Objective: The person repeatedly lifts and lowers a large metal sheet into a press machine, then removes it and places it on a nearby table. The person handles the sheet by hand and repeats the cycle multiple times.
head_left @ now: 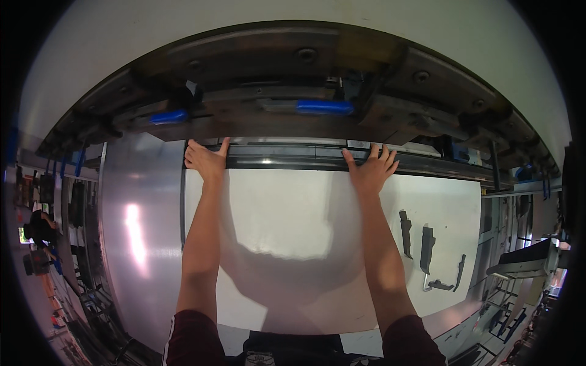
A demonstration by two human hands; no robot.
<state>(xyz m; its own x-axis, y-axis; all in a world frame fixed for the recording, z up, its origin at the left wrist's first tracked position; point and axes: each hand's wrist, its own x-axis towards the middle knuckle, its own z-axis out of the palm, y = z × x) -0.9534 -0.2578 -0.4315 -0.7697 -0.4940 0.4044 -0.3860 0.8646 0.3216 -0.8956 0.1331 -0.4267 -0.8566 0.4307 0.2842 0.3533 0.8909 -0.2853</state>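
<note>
Both my arms reach forward over a white board [281,213] to the long dark metal bed [284,152] of what looks like a press brake. My left hand [206,161] rests on the bed's left part, thumb stretched out to the right. Further right, my right hand [370,173] lies on the bed with its fingers spread. Neither hand holds anything that shows. Just beyond my fingertips hangs the machine's heavy upper beam [268,122], with a blue-handled clamp lever [325,108] and a second blue lever [169,117] on it.
On the board's right side lie several dark metal pieces [428,247] and a hex key [426,280]. A shiny sheet-metal surface [140,213] adjoins the board on the left. A dark monitor-like panel [524,259] stands at the far right. Shelves and tools crowd the left edge.
</note>
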